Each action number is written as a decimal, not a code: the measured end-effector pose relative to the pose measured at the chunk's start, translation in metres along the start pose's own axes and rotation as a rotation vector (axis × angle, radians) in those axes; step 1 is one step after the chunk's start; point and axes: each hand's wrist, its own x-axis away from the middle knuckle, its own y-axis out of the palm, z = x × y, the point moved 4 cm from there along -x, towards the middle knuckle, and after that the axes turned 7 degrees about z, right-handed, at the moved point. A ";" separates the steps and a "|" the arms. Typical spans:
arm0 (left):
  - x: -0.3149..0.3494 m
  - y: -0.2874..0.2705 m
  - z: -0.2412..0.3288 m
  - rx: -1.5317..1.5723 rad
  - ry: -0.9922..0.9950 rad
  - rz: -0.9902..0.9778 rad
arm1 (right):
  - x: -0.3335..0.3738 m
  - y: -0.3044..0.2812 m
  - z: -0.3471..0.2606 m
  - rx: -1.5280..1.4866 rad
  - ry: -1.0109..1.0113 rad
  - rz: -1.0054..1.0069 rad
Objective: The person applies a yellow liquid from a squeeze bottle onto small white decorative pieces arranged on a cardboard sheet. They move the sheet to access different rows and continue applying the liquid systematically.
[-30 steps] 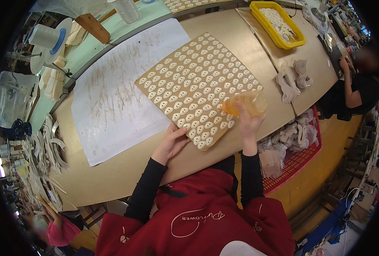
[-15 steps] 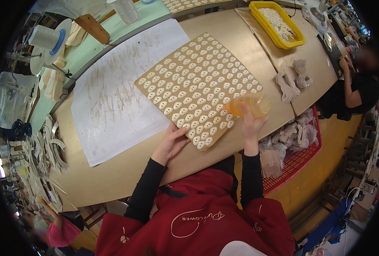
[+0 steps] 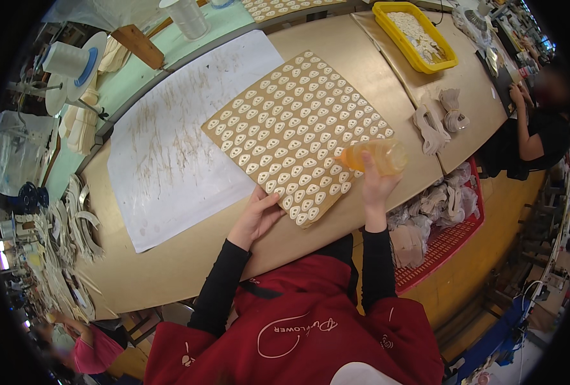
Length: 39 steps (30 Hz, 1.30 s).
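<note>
A brown board (image 3: 254, 168) lies at an angle on the table, covered with rows of small white rounded-triangular pieces with holes. My left hand (image 3: 259, 215) grips the board's near left edge, thumb on top and the other fingers at its side or underneath. In my right hand (image 3: 378, 181) is a clear squeeze bottle (image 3: 382, 156) of yellowish liquid, tipped on its side over the board's right part. Its orange nozzle (image 3: 348, 158) points left at the pieces; whether it touches one I cannot tell.
Left of the board lies a stained white sheet (image 3: 150, 212). A yellow tray (image 3: 420, 38) of small white pieces stands far right, with bundled pale strips (image 3: 431, 128) nearer. Below the table edge is a red basket (image 3: 436, 253) of bagged goods. A co-worker (image 3: 542, 128) sits at right.
My right hand and the bottle have shifted very slightly over the board, the nozzle still over its right part. My left hand and the board have hardly moved.
</note>
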 end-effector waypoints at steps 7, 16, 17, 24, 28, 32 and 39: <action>0.000 0.000 0.000 -0.043 0.009 0.034 | 0.003 -0.015 0.035 -0.409 0.500 0.212; 0.004 0.005 0.000 -0.068 0.063 0.072 | -0.027 -0.067 0.058 -1.076 0.808 0.371; 0.006 0.006 0.000 -0.073 0.081 0.087 | -0.027 -0.072 0.062 -1.088 0.833 0.396; 0.026 0.012 0.032 -0.267 0.430 0.266 | -0.005 -0.088 0.081 -1.051 0.850 0.235; 0.043 0.020 0.064 -1.022 0.790 0.644 | 0.001 -0.083 0.077 -1.131 0.796 0.100; 0.033 0.049 0.060 -1.552 0.859 0.492 | 0.010 -0.071 0.075 -0.967 0.906 0.131; -0.005 0.080 0.007 -1.750 0.827 0.316 | 0.005 -0.076 0.079 -1.039 0.909 0.038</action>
